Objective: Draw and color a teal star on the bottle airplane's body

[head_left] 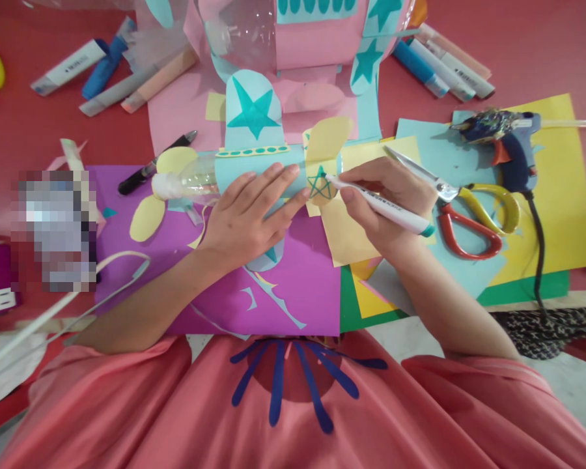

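I have the right hand (388, 202) closed in a writing grip on a white marker (378, 207) with a teal cap end, its tip touching a small teal star (319, 185) on a yellow paper fin (328, 144). That fin belongs to a paper-covered bottle plane (247, 170) lying on its side across the purple sheet (293, 286) on the desk (532, 52). My left hand (247, 218) lies flat and open on the plane's pale blue body, gripping nothing, just pressing it down. To draw well here I would judge the fin needs support: it is thin paper and will likely flex under the tip, so light strokes and steady pressure from the flat hand matter, with the fingertips kept clear of wet ink.

Just beside the marker hand lie scissors (469, 208) with red and yellow handles, blades pointing toward the knuckles. A blue glue gun (510, 146) rests further right on yellow paper (561, 195), its cord trailing toward me. More markers (442, 65) lie at the far right, others at the far left (71, 65), and a black pen (153, 166) sits near the plane's nose
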`<state>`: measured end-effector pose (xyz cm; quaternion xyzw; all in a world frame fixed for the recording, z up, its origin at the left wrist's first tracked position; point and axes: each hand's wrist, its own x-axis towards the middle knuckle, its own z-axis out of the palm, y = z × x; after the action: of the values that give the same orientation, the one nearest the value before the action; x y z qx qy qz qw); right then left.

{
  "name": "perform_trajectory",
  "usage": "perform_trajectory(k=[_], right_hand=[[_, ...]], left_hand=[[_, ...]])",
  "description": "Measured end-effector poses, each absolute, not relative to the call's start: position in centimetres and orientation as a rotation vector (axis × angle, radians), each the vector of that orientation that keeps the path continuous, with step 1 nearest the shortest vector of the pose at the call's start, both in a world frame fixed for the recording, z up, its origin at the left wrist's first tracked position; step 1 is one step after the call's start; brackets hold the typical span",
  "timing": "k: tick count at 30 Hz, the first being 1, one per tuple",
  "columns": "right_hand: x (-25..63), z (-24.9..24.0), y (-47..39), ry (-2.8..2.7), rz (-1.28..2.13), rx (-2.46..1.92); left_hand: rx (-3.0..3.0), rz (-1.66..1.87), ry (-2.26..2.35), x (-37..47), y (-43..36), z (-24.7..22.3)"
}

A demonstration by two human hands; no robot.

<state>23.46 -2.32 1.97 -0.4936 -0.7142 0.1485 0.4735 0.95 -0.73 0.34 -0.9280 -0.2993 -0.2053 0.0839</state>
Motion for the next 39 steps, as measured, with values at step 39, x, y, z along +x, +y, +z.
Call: perform_trajectory(k=[39], right_hand=[[23.37,2.46,-2.8,-1.688,0.362,-1.145]], left_hand=[[-2.682,-0.594,-0.852,1.09,-0.55,0.4]])
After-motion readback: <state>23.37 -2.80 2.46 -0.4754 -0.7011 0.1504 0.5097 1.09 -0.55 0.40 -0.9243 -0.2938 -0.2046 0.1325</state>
